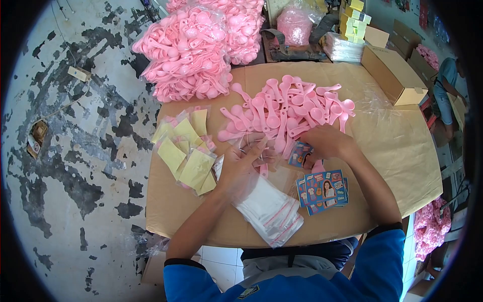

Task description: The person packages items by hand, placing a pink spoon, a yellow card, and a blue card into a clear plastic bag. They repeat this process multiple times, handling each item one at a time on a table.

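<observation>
My left hand (246, 158) is closed on a clear plastic bag (240, 183), whose thin film hangs below the fingers. Just under it lies a stack of clear bags (269, 209) with red strips. My right hand (324, 143) pinches a small blue printed card (300, 154) at the near edge of the spoon pile. Part of a pink spoon (318, 167) shows beneath that hand. Several more printed cards (324, 190) lie below it. Loose pink measuring spoons (274, 108) are heaped beyond both hands. Left of my left hand are packed bags with yellow cards (196, 166).
Big clear sacks of pink spoons (188, 50) stand at the table's far left. A cardboard box (395, 75) sits at the far right, near stacked yellow packs (354, 22). Another person (448, 83) is at the right edge. Brown paper (402, 151) covers the table.
</observation>
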Demonstrator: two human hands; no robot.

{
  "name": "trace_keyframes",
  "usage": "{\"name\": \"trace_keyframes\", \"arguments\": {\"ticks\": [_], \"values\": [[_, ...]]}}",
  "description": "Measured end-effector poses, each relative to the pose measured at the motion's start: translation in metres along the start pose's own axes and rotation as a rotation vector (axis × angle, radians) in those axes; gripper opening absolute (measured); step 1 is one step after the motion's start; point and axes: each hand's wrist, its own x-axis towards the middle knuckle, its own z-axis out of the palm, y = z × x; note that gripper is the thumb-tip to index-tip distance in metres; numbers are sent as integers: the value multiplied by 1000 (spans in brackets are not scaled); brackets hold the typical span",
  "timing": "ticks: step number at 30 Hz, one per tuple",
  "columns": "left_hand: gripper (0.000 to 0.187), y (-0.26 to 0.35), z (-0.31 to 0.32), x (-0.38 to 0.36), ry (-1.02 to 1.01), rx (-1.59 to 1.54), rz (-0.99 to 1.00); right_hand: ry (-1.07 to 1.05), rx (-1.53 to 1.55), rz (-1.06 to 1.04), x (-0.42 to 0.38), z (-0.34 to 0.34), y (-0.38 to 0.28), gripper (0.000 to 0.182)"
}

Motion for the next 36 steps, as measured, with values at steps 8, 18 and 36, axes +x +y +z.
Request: {"name": "trace_keyframes", "arguments": {"ticks": [8,18,36], "values": [[12,-6,-11,7,64,101,149,125,103,-76,-3,-20,-4,17],[18,11,-10,7,240,-49,254,408,528,-325,1,-23,-31,15],[30,-2,-11,6,132,358,288,471,309,-347,-10,-16,-65,19]]}}
